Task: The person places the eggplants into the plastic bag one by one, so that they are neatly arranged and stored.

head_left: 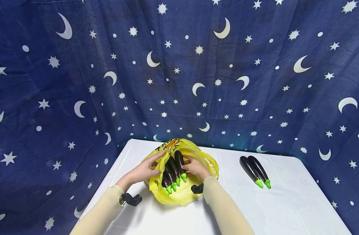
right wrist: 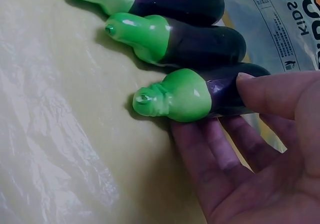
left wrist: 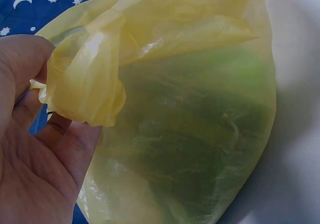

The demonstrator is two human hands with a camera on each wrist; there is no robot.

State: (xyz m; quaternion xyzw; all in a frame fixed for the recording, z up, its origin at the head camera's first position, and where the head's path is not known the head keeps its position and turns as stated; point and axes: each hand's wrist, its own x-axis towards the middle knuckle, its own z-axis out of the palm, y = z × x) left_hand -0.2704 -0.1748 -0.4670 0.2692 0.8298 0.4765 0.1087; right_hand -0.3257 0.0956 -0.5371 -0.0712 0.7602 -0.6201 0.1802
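Note:
A yellow plastic bag (head_left: 179, 197) lies on its side on the table, its mouth toward me. Inside, several eggplants (head_left: 174, 169) with bright green stem ends lie side by side. My left hand (head_left: 146, 169) grips the left edge of the bag's mouth; in the left wrist view thumb and fingers pinch the crumpled film (left wrist: 85, 83). Reaching inside, my right hand (head_left: 198, 168) holds the rightmost eggplant (right wrist: 192, 93) between thumb and fingers. Its green end points toward me, next to the others. Dark shapes show dimly through the bag's side in the left wrist view.
Two more eggplants (head_left: 255, 171) lie together on the right side of the white table (head_left: 232, 195). A dark blue curtain (head_left: 185, 65) with moons and stars hangs behind the table and along its sides.

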